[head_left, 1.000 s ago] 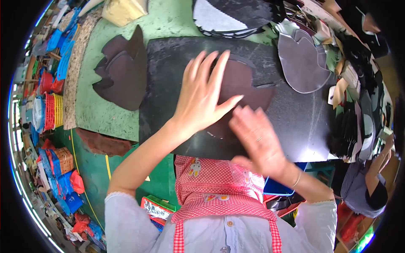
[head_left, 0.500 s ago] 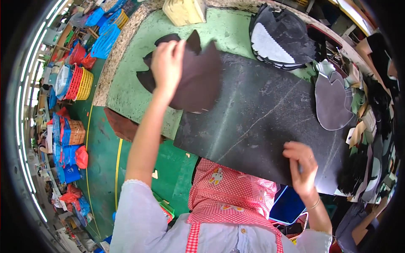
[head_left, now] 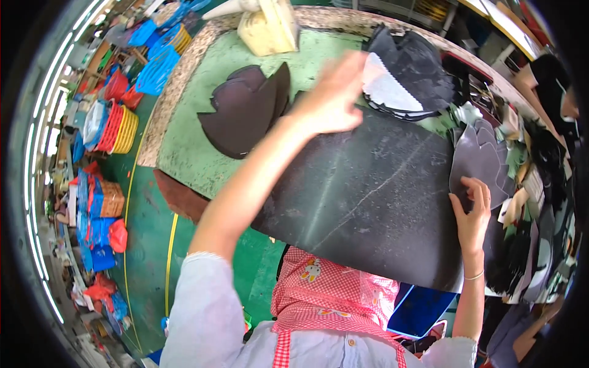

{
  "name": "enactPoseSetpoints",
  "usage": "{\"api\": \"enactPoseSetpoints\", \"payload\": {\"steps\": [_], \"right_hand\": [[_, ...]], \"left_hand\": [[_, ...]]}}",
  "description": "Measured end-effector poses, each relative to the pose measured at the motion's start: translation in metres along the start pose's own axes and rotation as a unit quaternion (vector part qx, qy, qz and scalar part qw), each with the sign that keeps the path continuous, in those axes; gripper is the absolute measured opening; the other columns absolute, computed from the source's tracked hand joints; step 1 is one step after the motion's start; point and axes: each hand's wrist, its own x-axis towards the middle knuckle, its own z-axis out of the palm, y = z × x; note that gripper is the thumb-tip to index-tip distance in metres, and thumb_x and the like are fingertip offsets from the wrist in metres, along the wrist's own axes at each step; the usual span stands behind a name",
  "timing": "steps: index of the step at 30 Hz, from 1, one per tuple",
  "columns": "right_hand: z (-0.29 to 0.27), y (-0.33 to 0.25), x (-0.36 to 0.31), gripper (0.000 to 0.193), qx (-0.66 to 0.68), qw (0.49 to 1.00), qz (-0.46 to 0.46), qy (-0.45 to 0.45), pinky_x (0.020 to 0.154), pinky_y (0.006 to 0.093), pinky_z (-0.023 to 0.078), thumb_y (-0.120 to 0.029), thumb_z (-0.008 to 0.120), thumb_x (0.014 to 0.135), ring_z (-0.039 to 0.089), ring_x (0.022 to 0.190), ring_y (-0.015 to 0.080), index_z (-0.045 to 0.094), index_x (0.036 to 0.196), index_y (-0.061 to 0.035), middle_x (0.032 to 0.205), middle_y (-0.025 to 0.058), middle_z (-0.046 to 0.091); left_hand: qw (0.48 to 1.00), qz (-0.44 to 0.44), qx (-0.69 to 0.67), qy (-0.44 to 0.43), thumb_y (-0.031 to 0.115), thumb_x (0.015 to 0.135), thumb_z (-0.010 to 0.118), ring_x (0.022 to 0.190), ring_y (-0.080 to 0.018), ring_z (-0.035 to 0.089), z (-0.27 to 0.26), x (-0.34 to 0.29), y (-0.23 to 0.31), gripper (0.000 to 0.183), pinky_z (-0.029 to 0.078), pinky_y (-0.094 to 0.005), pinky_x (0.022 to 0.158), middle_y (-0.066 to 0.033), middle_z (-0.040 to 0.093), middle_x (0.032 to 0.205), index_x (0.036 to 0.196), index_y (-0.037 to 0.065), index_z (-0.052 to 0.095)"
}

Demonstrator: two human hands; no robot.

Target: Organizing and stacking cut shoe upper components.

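A dark brown stack of cut leather-like pieces (head_left: 236, 116) with pointed edges lies on the green worktop at the left. To its right, my left hand (head_left: 334, 95) is blurred by motion over the far edge of the black board (head_left: 362, 178), thumb apart from the fingers and nothing visible in it. My right hand (head_left: 475, 211) is at the board's right side, thumb and fingers apart. Its fingertips reach the lower edge of a grey scalloped cut piece (head_left: 475, 156), which lies on more such pieces.
A pile of black cut pieces (head_left: 423, 73) with a white zigzag-edged piece (head_left: 386, 86) lies at the far side. A yellowish block (head_left: 267, 30) stands at the back. Loose scraps and pieces crowd the right edge. Baskets (head_left: 116, 126) stand on the floor at left.
My left hand has let go of the dark brown piece at the stack and swung right. My right hand has moved right and forward to the grey piece.
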Motion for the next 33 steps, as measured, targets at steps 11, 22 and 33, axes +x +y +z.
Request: {"api": "enactPoseSetpoints", "payload": {"steps": [11,22,33], "right_hand": [[-0.016,0.002,-0.007,0.023,-0.003,0.999,0.017,-0.03,0.088,0.0348,0.053,0.007,0.065,0.085,0.068,0.095,0.0282,0.069,0.107,0.0,0.111,0.0122,0.068],[-0.022,-0.052,-0.017,0.014,0.219,0.972,0.087,-0.027,0.076,0.0264,0.05,0.001,0.075,0.083,0.063,0.078,0.0129,0.075,0.096,-0.0021,0.088,0.0069,0.071],[-0.024,-0.081,-0.067,0.019,0.355,0.909,0.165,-0.143,0.08,0.031,0.053,-0.002,0.065,0.093,0.067,0.089,0.0184,0.074,0.109,-0.0003,0.1,0.0116,0.072]], "left_hand": [[0.993,0.076,-0.072,-0.057,0.01,0.087,0.065,0.106,-0.0251,0.064,0.012,0.003,0.037,0.033,0.054,-0.0378,0.091,-0.0031,0.07,0.12,0.119,0.014,0.07],[0.863,-0.201,-0.427,-0.18,0.015,0.096,0.063,0.076,-0.0162,0.057,-0.019,-0.084,0.183,0.015,0.046,-0.0291,0.069,-0.0061,0.057,0.09,0.09,0.002,0.056],[0.793,-0.279,-0.51,-0.182,0.017,0.106,0.048,0.065,-0.0224,0.058,-0.003,-0.074,0.219,0.023,0.046,-0.0356,0.06,-0.011,0.056,0.077,0.09,0.0,0.049]]}}
